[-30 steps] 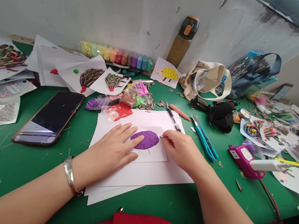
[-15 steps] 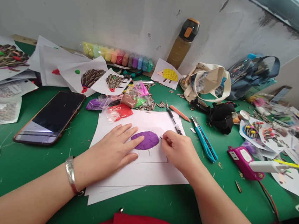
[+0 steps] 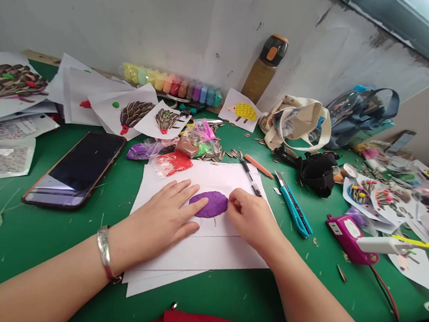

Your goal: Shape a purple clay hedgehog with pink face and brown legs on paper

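A flat purple clay oval (image 3: pixel 213 205) lies on a small white paper with thin drawn lines below it, on top of larger white sheets (image 3: pixel 175 251). My left hand (image 3: pixel 170 210) is spread flat on the paper, its index fingertip on the oval's left part. At the oval's right edge my right hand (image 3: pixel 247 212) is closed in a pinch; what its fingertips hold is hidden. Just beyond my right hand lie a black pen (image 3: pixel 250 176) and an orange stick (image 3: pixel 259 166).
A teal cutter (image 3: pixel 294 206) and a magenta device (image 3: pixel 351 240) lie to the right, a phone (image 3: pixel 79 168) to the left. Behind are clay packets (image 3: pixel 174 163), scattered seeds, a bottle (image 3: pixel 263 72), a cloth bag (image 3: pixel 297 123) and seed-covered pictures (image 3: pixel 135 113).
My right hand has moved slightly left to the oval's right edge, and the small dark tip at its fingers no longer shows. The camera view has shifted a little.
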Demonstrator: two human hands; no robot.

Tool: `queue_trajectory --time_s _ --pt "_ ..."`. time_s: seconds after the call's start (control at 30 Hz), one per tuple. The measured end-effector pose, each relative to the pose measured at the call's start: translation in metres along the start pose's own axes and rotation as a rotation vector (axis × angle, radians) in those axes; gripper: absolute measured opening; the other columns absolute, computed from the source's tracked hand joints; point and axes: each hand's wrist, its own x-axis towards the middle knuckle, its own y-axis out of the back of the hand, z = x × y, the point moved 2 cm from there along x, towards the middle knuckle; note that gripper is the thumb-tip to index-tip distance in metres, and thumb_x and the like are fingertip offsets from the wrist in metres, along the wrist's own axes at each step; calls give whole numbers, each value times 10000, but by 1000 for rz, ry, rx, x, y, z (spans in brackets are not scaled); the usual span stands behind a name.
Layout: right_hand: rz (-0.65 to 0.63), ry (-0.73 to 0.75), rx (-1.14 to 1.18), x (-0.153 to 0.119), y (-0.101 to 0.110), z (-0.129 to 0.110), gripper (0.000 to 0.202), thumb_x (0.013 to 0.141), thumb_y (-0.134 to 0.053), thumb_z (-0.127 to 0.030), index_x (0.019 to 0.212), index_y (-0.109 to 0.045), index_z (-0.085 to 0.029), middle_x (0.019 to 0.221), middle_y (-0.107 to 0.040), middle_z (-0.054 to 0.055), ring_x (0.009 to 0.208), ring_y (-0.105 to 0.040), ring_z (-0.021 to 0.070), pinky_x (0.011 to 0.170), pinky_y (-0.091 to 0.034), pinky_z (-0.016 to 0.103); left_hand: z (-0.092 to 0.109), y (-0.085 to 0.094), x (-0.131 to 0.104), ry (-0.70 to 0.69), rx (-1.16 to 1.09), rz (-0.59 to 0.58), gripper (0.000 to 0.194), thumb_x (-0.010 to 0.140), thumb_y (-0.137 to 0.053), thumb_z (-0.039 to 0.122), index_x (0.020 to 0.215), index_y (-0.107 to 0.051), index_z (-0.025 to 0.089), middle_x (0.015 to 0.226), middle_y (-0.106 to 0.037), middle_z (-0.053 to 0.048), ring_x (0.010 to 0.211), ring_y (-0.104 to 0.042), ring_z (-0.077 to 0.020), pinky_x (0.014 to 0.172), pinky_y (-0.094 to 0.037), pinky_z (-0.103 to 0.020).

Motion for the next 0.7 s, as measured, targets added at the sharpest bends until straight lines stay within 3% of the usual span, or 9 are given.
queue_trajectory --time_s 0.7 --pt "46 167 -5 11 -3 4 155 920 -464 -160 872 -602 -212 827 -644 18 767 -574 159 687 -378 262 -1 -2 -1 -11 29 10 474 973 -486 420 1411 -506 241 1517 -418 -140 1397 -361 -369 1121 -331 -560"
